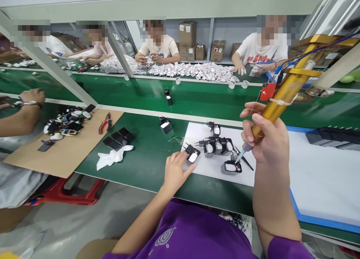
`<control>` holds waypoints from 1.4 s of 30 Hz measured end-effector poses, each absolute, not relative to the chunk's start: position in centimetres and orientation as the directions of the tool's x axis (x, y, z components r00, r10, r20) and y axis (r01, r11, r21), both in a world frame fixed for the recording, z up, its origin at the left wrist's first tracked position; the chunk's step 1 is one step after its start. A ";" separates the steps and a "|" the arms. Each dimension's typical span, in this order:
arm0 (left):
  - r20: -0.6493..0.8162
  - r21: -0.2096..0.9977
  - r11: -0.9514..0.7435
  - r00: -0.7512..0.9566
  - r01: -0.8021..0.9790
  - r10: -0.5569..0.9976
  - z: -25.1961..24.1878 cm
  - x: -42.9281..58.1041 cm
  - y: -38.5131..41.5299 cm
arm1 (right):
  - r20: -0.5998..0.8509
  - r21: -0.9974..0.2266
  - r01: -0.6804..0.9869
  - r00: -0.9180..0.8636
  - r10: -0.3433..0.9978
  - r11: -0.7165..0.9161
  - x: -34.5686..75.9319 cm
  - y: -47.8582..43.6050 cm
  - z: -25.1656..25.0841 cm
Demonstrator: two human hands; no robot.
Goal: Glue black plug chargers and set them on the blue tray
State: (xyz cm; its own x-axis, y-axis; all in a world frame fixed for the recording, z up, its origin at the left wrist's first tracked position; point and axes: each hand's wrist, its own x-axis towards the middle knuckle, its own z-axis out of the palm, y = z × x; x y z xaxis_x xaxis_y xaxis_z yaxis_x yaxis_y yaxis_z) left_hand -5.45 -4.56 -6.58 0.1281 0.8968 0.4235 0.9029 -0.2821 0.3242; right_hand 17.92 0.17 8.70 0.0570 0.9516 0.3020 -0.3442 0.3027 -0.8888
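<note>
My right hand (pixel 266 133) is wrapped round a gold tube-shaped glue dispenser (pixel 277 97) with a pale blue nozzle. The nozzle tip meets a small black plastic case (pixel 232 167) with a white oval part inside, lying on a white sheet (pixel 216 174). At that sheet's left edge, my left hand (pixel 176 172) has thumb and fingers about another black case (pixel 192 154), which has a two-pin plug piece at its top. Several similar cases (pixel 218 146) stand grouped between and beyond my hands. A thin black tool (pixel 247 162) lies by the nozzle.
A green conveyor belt (pixel 135 94) carries a black case past the bench. Left are black covers (pixel 119 138), a white cloth (pixel 112 157), pliers (pixel 105 124) and loose parts on cardboard. A blue-edged tray (pixel 323 187) lies right. Co-workers sit opposite; a co-worker's arm (pixel 25 114) is left.
</note>
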 end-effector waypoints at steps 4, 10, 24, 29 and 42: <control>0.306 0.447 -0.181 0.040 0.876 0.951 -6.9 -3.9 -4.5 | 0.312 -0.863 -0.413 0.021 0.950 0.292 16.2 0.4 9.4; 0.239 0.686 -0.185 0.022 0.704 0.971 -4.2 -2.6 -5.6 | 0.357 -0.849 -0.420 -0.011 0.934 0.320 13.2 0.3 10.0; 0.493 0.602 -0.437 0.120 0.668 0.862 0.0 -1.0 -6.7 | 0.413 -0.833 -0.369 0.085 0.907 0.413 12.9 0.2 9.6; 0.495 0.599 -0.436 0.117 0.671 0.861 0.0 -0.8 -6.6 | 0.426 -0.839 -0.345 0.067 0.902 0.421 13.0 0.1 9.6; 0.459 0.734 -0.410 0.050 0.541 0.887 -1.3 1.8 -5.6 | 0.433 -0.819 -0.388 0.068 0.899 0.424 11.6 -0.2 9.9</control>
State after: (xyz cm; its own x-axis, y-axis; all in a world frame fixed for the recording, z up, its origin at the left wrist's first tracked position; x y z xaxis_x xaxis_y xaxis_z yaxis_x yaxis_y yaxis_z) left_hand 1.81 -5.58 -1.25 0.0502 0.8871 0.4587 0.5409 -0.4103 0.7342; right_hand 11.63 -0.16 9.91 0.0675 0.8987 0.4333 -0.3878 0.4238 -0.8186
